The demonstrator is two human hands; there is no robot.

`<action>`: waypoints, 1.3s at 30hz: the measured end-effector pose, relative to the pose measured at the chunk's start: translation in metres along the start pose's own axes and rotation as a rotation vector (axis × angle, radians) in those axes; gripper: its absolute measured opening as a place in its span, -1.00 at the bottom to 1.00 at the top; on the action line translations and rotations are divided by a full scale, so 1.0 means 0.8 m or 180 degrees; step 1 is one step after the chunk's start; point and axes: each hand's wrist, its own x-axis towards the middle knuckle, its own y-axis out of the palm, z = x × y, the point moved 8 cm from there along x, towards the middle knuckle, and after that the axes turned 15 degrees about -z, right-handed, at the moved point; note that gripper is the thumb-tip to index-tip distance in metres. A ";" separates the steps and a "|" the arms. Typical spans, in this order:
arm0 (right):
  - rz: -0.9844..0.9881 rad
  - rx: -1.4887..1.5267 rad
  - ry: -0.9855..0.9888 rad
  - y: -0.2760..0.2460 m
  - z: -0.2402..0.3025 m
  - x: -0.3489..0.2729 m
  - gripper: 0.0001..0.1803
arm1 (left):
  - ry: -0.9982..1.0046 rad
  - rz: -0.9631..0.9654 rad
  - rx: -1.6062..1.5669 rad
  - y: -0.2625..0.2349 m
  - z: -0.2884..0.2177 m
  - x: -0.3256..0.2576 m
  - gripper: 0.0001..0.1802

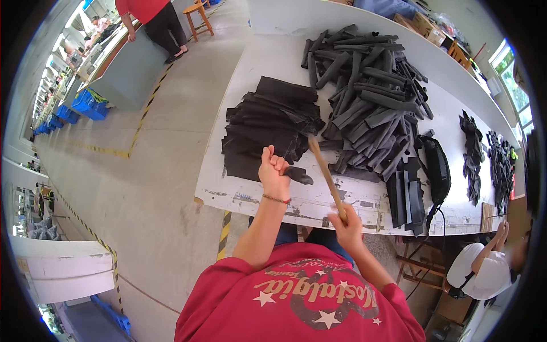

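Note:
My left hand (275,172) is closed in a fist at the near edge of a stack of flat black sheets (265,119). From the fist a small black piece of sheet material (299,175) sticks out to the right; the fingers hide the rest of it. In my right hand (348,226) is a wooden stick (326,178), gripped at its near end and slanting up and left. The stick's far tip lies between the stack and a big heap of dark grey rolled tubes (370,94).
Everything lies on a white worktable (273,205) with a raised back board. To the right are a black bag (437,171), flat dark strips (405,196) and more black pieces (472,157). A seated person (481,271) is at right; another stands far left by a bench.

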 end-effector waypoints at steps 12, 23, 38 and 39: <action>0.0343 0.0178 -0.0876 0.050 0.042 0.071 -0.92 | 0.3718 0.2691 0.4166 0.072 0.002 -0.132 -0.39; -0.1498 0.1489 0.0075 -0.035 0.069 0.186 -0.85 | 0.0373 0.2676 0.4669 -0.068 0.129 -0.159 -0.79; 0.0354 0.1231 0.0244 0.036 0.081 0.116 -0.88 | 0.0734 0.2297 0.2314 0.091 0.054 -0.130 -0.94; 0.0415 0.1337 0.0223 0.040 0.080 0.111 -0.87 | 0.0728 0.2287 0.2311 0.089 0.057 -0.128 -0.94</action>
